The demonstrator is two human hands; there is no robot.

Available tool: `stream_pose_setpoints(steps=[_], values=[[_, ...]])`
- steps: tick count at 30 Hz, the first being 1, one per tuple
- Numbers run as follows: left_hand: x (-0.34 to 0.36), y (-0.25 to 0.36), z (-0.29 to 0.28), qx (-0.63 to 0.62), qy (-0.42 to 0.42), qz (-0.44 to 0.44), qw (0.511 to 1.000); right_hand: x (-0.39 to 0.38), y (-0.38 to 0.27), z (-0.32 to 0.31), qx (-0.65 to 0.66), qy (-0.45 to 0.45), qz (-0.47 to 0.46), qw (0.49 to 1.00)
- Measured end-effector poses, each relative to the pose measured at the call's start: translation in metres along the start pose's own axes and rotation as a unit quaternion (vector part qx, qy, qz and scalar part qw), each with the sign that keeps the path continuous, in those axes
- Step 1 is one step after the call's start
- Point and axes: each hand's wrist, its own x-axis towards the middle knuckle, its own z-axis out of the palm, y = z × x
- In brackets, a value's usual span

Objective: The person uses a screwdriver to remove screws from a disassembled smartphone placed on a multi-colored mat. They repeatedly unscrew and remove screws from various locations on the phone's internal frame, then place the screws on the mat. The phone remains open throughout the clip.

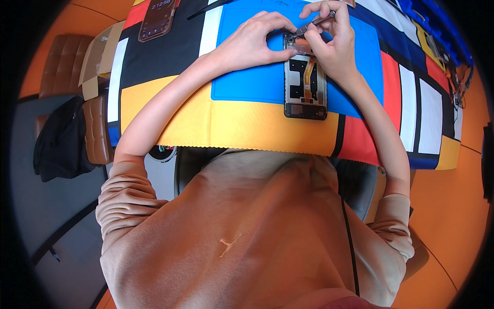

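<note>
Blue mat (247,77) carries the opened phone (305,85), which lies flat on our desk (257,126). Our left hand (252,44) curls its fingers on the phone's upper left edge. Our right hand (332,46) has a closed grip on the tweezers (314,24), their tip at the phone's top.

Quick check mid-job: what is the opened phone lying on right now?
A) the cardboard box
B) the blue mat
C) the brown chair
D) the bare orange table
B: the opened phone lies on the blue mat, its lower end reaching over the mat's edge onto the yellow cloth, while the right hand works tweezers at its top and the left hand steadies it.
</note>
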Motion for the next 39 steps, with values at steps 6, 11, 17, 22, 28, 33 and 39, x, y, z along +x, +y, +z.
stream_pose_setpoints(steps=[6,11,17,22,28,33,39], values=[[0.0,-0.005,0.001,0.001,-0.006,0.01,1.0,0.001,-0.001,0.001,0.027,-0.004,-0.01,1.0],[0.002,-0.009,0.01,0.0,0.018,0.014,1.0,-0.001,-0.003,0.001,0.053,0.002,0.017,0.998],[0.005,-0.005,-0.005,-0.052,-0.008,-0.014,0.999,0.0,0.008,0.0,0.048,0.043,-0.015,0.998],[0.009,-0.004,-0.032,-0.106,-0.102,-0.046,0.988,0.003,0.027,-0.002,0.103,0.126,0.043,0.986],[0.011,0.001,-0.039,-0.097,-0.15,-0.098,0.979,0.007,0.036,0.0,0.154,0.15,0.089,0.973],[0.017,0.003,-0.045,-0.085,-0.178,-0.094,0.976,-0.002,0.025,0.005,-0.005,0.099,-0.015,0.995],[0.024,0.015,-0.049,-0.037,-0.189,-0.089,0.977,-0.004,0.018,0.001,-0.066,0.008,-0.044,0.997]])
